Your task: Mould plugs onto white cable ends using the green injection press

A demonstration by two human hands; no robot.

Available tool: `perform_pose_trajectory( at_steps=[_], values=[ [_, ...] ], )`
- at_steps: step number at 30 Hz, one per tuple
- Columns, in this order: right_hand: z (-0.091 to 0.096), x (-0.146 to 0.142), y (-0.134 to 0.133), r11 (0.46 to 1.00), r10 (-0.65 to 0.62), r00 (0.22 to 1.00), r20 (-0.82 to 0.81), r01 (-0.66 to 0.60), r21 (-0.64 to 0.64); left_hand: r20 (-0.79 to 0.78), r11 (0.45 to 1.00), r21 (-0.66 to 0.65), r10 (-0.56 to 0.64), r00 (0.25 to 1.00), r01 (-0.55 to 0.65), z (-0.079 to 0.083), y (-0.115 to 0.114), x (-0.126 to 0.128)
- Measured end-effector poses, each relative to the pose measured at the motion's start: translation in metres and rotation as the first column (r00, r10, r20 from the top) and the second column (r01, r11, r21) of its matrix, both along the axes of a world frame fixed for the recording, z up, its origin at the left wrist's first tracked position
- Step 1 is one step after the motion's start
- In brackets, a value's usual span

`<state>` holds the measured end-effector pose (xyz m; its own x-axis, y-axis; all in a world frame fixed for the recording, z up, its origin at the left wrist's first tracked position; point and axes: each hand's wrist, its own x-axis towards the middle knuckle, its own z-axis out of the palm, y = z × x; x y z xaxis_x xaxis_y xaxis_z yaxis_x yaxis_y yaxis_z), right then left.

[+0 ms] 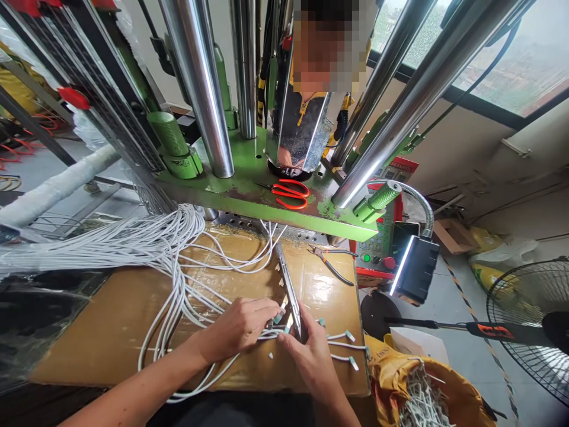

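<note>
The right hand (311, 362) is gripping long slim steel pliers (288, 290), while the left hand (237, 329) seems closed on thin white cables (169, 249), many lying unsorted across the tan cardboard-topped bench (89, 344).

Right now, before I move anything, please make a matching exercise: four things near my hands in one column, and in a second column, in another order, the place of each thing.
Things:
1. Red-handled steel scissors
2. Dark-handled steel pliers
3. Yellow woven sack of cut white cable pieces
4. Long slim steel tool

Places:
A. Past the lower right corner of the tabletop
B. On the brown cardboard tabletop, near its far edge
C. In the right hand
D. On the green steel press plate

Pairs: 1-D, 2-B, 3-A, 4-C
</note>
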<state>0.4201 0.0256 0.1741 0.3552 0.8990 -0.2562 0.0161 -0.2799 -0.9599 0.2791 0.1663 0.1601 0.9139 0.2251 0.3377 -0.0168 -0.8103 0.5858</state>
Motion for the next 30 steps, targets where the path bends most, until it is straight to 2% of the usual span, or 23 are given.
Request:
perform_pose_trajectory(
  at_steps=[2,4,6,7,8,9,11,13,14,19,21,23,25,26,27,28,30],
  values=[
    [0.001,0.000,0.000,1.000,0.002,1.000,0.015,-0.002,-0.005,0.012,0.999,-0.037,0.015,1.000,-0.015,-0.004,-0.001,0.002],
    [0.002,0.002,0.001,1.000,0.008,1.000,0.026,-0.008,0.005,0.019,0.992,-0.128,0.026,0.999,-0.023,-0.006,-0.001,0.005],
    [0.003,0.004,0.002,0.999,0.013,1.000,0.005,-0.013,0.030,-0.009,0.956,-0.281,0.081,0.997,-0.080,-0.004,-0.001,0.007],
    [0.003,0.004,0.003,0.999,0.016,1.000,-0.016,-0.015,0.033,-0.049,0.915,-0.375,0.137,0.989,-0.146,-0.001,-0.001,0.008],
    [0.002,0.005,0.003,0.999,0.014,0.999,-0.035,-0.013,0.029,-0.107,0.850,-0.476,0.198,0.974,-0.225,0.003,0.001,0.008],
    [0.002,0.006,0.003,1.000,0.009,0.999,-0.049,-0.007,0.022,-0.173,0.758,-0.580,0.245,0.954,-0.299,0.006,0.003,0.008],
    [-0.001,0.007,0.003,1.000,-0.005,0.998,-0.060,0.006,0.016,-0.278,0.518,-0.769,0.258,0.925,-0.375,0.014,0.009,0.005],
    [-0.003,0.006,0.003,0.999,-0.014,0.998,-0.067,0.016,0.031,-0.286,0.306,-0.889,0.209,0.935,-0.340,0.019,0.015,-0.001],
    [-0.004,0.006,0.003,0.999,-0.017,0.997,-0.069,0.020,0.037,-0.263,0.233,-0.924,0.188,0.946,-0.303,0.021,0.017,-0.004],
    [-0.005,0.006,0.003,0.999,-0.024,0.998,-0.060,0.025,0.023,-0.191,-0.055,-0.981,0.093,0.977,-0.187,0.021,0.023,-0.013],
    [-0.005,0.006,0.003,1.000,-0.027,0.998,-0.059,0.027,0.015,-0.200,-0.122,-0.975,0.091,0.976,-0.188,0.021,0.023,-0.012],
    [-0.006,0.006,0.002,1.000,-0.022,0.998,-0.052,0.022,0.002,-0.207,-0.156,-0.969,0.099,0.973,-0.190,0.022,0.021,-0.009],
    [-0.007,0.007,0.001,1.000,-0.016,0.999,-0.045,0.015,-0.002,-0.213,-0.149,-0.969,0.119,0.970,-0.195,0.025,0.020,-0.005],
    [-0.008,0.007,0.001,1.000,-0.017,0.999,-0.043,0.018,0.000,-0.222,-0.094,-0.973,0.140,0.965,-0.210,0.026,0.020,-0.002],
    [-0.008,0.007,0.001,1.000,-0.021,0.999,-0.044,0.021,0.002,-0.234,0.016,-0.971,0.162,0.959,-0.239,0.027,0.020,0.000],
    [-0.008,0.007,0.001,1.000,-0.024,0.998,-0.051,0.024,0.002,-0.241,0.178,-0.945,0.184,0.953,-0.274,0.027,0.020,0.002],
    [-0.009,0.007,0.001,1.000,-0.027,0.997,-0.069,0.027,0.002,-0.214,0.554,-0.775,0.222,0.951,-0.304,0.024,0.021,0.005]
  ],
)
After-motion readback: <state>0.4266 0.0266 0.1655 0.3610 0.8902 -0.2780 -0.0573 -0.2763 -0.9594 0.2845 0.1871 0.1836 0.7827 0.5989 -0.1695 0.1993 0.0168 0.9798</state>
